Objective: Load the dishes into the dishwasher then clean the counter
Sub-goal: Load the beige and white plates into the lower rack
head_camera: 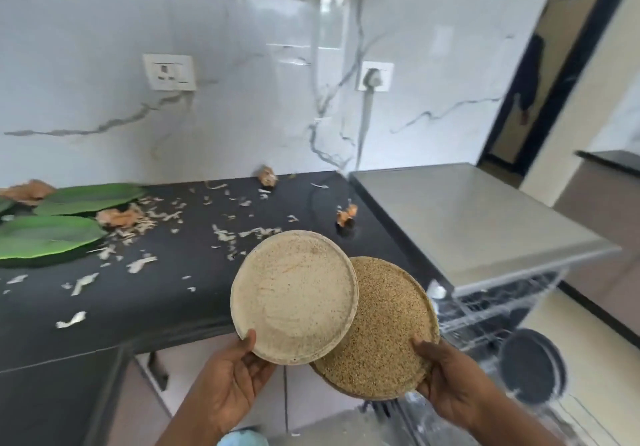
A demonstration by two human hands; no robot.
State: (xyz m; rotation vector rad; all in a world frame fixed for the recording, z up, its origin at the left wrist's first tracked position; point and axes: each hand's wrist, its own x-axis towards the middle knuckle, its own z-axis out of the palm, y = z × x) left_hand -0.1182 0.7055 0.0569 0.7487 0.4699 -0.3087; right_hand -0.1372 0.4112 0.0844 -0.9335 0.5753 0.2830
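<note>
Left hand (pixel 235 373) grips near rim of pale plate (pixel 294 296), thumb on top. Right hand (pixel 446 380) grips brown plate (pixel 384 334), partly under the pale one. Both held above counter (pixel 145 293) edge, left of open dishwasher (pixel 485 231). Scraps (pixel 138 224) litter counter.

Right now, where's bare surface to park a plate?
Best: the grey steel dishwasher top, bare, right of the black counter. The counter's near edge below the white peel scraps is mostly bare. Crowded: back left, around the green leaf plates and peels.
</note>
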